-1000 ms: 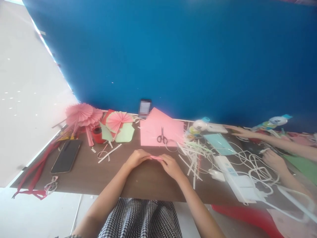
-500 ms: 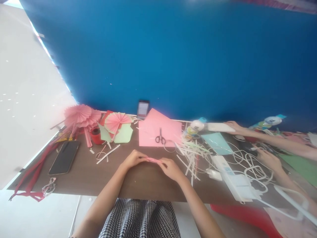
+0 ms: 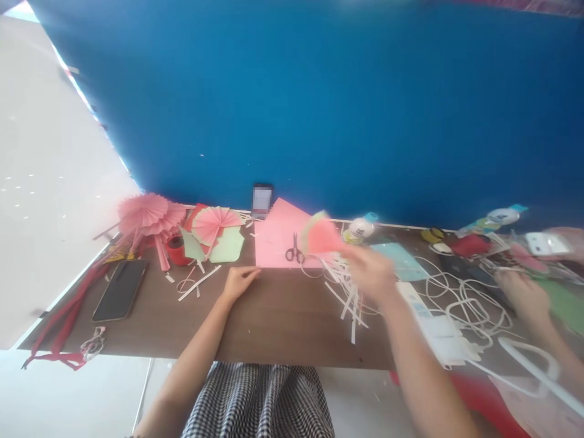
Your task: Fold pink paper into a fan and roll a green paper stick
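My right hand [image 3: 370, 272], blurred by motion, is raised over the heap of paper strips at the right of centre. Its closed fingers grip a pinkish-red paper fan [image 3: 325, 236] with a pale green rim, also smeared. Behind the fan a pink paper sheet [image 3: 274, 243] lies on the table, with small dark-handled scissors [image 3: 294, 250] on it. My left hand [image 3: 239, 283] rests on the tabletop just below the sheet's left corner. The fingers point right, stretched out, and nothing shows in them.
Pink paper rosettes [image 3: 150, 213], a pink fan on green paper [image 3: 216, 224] and a black phone [image 3: 120, 291] are at left. To the right are white paper strips [image 3: 350, 298], a glue bottle [image 3: 361, 227], white cables [image 3: 465, 298] and a co-worker's hand [image 3: 522, 295].
The pink folded strip between my two hands is gone from there. My right hand has moved right and up, now with the fan. My left hand has shifted slightly up. The co-worker's far arm has drawn back.
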